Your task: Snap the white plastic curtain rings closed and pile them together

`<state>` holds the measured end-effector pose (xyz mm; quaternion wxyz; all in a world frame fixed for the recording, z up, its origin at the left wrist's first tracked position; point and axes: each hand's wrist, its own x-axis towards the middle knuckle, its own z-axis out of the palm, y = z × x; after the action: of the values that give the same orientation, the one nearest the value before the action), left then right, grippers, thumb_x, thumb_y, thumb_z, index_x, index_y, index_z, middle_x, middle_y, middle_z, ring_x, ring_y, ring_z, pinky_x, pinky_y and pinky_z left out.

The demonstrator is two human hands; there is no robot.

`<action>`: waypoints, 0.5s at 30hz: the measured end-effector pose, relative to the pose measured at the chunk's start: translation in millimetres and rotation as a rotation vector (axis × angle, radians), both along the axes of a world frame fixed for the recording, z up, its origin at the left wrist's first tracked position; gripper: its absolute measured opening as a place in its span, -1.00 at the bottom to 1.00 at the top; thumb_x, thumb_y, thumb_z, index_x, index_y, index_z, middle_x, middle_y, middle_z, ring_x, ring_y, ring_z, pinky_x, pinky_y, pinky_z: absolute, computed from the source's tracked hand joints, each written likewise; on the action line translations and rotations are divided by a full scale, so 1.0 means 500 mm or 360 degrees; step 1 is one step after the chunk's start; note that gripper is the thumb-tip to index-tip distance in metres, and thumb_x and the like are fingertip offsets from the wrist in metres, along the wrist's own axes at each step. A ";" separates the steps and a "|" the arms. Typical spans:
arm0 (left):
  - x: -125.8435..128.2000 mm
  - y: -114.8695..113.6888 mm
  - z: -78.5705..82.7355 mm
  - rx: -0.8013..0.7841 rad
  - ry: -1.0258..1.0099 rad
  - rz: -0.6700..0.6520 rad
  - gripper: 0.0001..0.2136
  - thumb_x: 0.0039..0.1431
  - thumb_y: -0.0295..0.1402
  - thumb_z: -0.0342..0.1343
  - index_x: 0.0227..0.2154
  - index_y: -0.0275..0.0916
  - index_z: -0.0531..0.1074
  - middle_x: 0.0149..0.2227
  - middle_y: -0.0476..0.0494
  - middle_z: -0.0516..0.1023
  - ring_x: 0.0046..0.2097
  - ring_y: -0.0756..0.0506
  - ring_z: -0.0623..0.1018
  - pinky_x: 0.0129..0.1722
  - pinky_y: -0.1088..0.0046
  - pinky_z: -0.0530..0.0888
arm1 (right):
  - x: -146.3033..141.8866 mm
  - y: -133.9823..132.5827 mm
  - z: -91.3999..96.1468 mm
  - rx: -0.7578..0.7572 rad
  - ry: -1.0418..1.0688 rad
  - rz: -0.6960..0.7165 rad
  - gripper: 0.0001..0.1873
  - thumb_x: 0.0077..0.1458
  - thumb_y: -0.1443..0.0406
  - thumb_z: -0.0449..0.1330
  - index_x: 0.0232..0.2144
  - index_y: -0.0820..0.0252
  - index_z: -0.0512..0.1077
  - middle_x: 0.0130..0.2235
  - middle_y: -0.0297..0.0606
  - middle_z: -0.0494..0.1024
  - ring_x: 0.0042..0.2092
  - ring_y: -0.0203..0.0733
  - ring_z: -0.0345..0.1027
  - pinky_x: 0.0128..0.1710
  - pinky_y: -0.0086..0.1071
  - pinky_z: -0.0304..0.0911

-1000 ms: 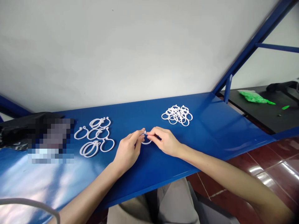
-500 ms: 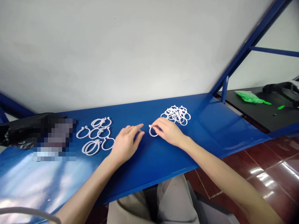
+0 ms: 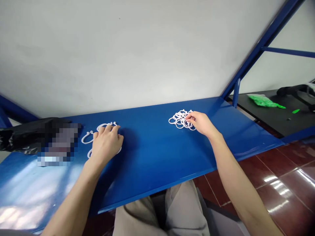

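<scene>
My left hand (image 3: 106, 142) is palm down over a loose group of white plastic open rings (image 3: 86, 139) with small knobs at their ends, on the left of the blue table. Its fingers curl downward, and their tips and whatever they may grip are hidden. On the right, my right hand (image 3: 200, 122) reaches into a tangled heap of similar white rings (image 3: 180, 120). Thumb and forefinger pinch together on a ring at the heap's right side.
A black plastic bag (image 3: 27, 132) lies at the table's left end, beside a blurred-out patch. The blue tabletop (image 3: 147, 154) meets a pale wall (image 3: 147, 59) behind. A blue frame post (image 3: 236, 92) rises at the right; past it, a green bag (image 3: 263, 101) rests on a black table.
My left hand has moved left from mid-table onto the left group of rings. My right hand has gone from mid-table, where it held a ring, to the heap on the right.
</scene>
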<state>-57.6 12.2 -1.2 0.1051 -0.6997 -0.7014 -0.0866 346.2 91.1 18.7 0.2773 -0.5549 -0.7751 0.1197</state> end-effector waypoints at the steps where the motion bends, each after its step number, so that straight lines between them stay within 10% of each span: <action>1: 0.001 0.000 0.001 -0.0006 -0.0002 -0.0002 -0.55 0.30 -0.32 -0.17 0.13 -0.30 0.45 0.07 -0.48 0.52 0.13 -0.52 0.43 0.01 -0.14 0.40 | -0.003 0.000 0.000 0.0003 -0.0006 -0.0005 -0.89 0.17 0.38 0.22 -0.35 0.13 0.56 -0.24 -0.27 0.62 -0.31 -0.20 0.43 -0.25 -0.30 0.32; 15: -0.029 -0.005 0.026 -0.0131 -0.0032 0.0048 -0.55 0.24 -0.44 -0.16 0.11 -0.23 0.47 0.06 -0.43 0.55 0.07 -0.48 0.48 -0.01 -0.12 0.39 | -0.005 -0.008 0.006 0.0127 0.0062 -0.0046 -0.85 0.24 0.25 0.20 -0.25 0.13 0.57 -0.20 -0.23 0.62 -0.28 -0.17 0.44 -0.23 -0.27 0.35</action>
<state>-72.0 9.5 12.0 0.0703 -0.6920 -0.7157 -0.0631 343.5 87.0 21.7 0.3160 -0.5521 -0.7657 0.0955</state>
